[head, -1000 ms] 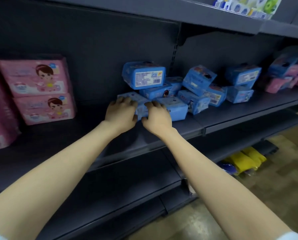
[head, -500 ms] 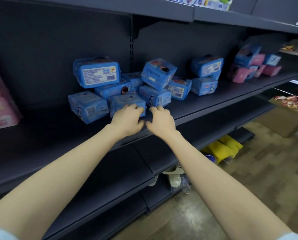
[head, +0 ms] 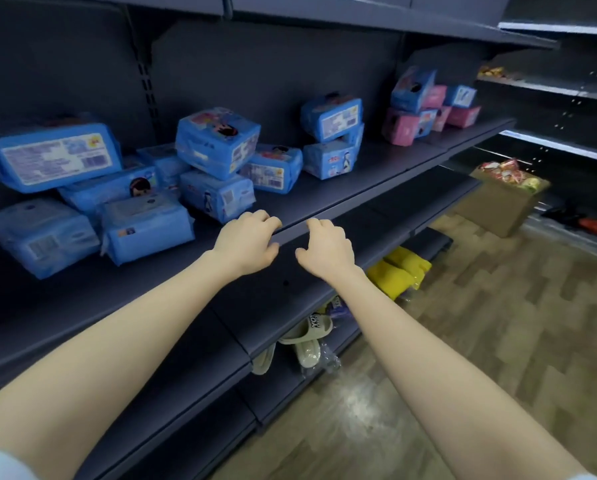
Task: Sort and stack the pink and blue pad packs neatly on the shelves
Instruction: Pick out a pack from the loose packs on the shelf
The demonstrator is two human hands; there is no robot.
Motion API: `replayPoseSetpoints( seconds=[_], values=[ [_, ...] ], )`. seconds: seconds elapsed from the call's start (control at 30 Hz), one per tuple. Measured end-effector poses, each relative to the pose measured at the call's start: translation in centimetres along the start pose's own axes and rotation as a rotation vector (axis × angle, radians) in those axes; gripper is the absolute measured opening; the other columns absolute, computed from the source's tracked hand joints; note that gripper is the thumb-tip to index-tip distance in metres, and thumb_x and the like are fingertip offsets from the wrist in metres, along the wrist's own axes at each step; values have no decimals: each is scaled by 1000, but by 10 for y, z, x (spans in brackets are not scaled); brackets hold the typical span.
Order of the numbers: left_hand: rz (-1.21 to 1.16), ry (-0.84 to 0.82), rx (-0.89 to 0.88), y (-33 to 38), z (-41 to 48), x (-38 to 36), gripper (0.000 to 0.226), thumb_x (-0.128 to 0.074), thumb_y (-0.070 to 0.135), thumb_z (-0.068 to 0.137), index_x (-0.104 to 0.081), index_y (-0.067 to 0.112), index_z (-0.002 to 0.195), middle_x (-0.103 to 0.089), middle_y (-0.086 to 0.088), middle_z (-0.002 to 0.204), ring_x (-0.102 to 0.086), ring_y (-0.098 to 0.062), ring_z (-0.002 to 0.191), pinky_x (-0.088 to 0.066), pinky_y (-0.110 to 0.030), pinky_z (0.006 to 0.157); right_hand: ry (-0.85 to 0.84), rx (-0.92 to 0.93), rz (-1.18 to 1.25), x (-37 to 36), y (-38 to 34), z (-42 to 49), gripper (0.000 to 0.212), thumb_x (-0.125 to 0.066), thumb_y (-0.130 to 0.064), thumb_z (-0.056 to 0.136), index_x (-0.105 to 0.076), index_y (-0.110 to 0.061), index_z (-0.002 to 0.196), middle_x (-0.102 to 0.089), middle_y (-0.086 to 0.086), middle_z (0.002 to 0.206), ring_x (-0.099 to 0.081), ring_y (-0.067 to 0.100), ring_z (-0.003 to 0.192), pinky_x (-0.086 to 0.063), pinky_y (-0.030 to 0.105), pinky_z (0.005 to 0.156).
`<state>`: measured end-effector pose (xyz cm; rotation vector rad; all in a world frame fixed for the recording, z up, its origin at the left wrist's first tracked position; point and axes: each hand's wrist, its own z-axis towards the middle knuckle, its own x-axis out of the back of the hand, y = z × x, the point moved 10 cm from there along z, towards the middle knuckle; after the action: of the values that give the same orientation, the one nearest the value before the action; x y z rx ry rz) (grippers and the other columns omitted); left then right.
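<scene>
- Currently, the left hand is at the front edge of the middle shelf, palm down, fingers loosely curled, holding nothing.
- The right hand is just beside it but not in contact with it. Its fingers are likewise loosely curled and empty.
- It cannot be determined whether either hand's fingertips touch the shelf edge.
- The blue pad packs lie in an unsorted heap on the left part of this shelf. Several are tilted and lean on one another.
- The nearest pack is close to the left hand, not touching it.
- Two further blue packs are stacked to the right of the heap, with the upper one tilted.
- The pink pad packs sit mixed with blue ones at the far right end of the shelf, well apart from both hands.
- A lower shelf lies under the hands, and yellow packs and slippers are stored beneath it.
- A cardboard box holding snack bags stands on the floor to the right.
</scene>
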<state>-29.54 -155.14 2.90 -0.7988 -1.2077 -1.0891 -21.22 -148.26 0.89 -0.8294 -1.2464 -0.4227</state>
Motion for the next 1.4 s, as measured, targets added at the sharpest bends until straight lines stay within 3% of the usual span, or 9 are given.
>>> replayPoseSetpoints(
  seconds=[0.5, 0.7, 1.03, 1.4],
  values=[
    [-107, -45, -193, 98, 112, -44, 45, -50, 28, 90, -45, 18, 134, -46, -6, 133, -44, -27, 120, -44, -39, 88, 11, -283, -15, 19, 134, 36, 52, -55, -27, 88, -40, -16, 136, -42, 10, 136, -40, 32, 126, -40, 46, 101],
    [-162, -19, -214, 106, 183, -46, 44, -50, 28, 89, -46, 18, 132, -47, -5, 131, -45, -26, 118, -43, -37, 84, 33, -323, -17, 30, 164, 85, 51, -55, -27, 89, -40, -15, 136, -42, 10, 136, -39, 32, 125, -39, 44, 100],
    [-223, -64, -215, 107, 302, -61, 49, -53, 27, 89, -40, 16, 135, -44, -10, 132, -45, -30, 119, -46, -45, 91, 95, -365, -30, 55, 204, 177, 48, -55, -25, 87, -44, -12, 132, -45, 12, 132, -41, 34, 122, -41, 47, 98],
    [-266, -75, -209, 132, 383, -85, 54, -55, 29, 88, -37, 17, 138, -40, -9, 136, -43, -29, 122, -45, -41, 89, 116, -413, -7, 64, 258, 242, 46, -55, -23, 88, -43, -10, 131, -45, 13, 132, -41, 35, 121, -42, 45, 97]
  ],
)
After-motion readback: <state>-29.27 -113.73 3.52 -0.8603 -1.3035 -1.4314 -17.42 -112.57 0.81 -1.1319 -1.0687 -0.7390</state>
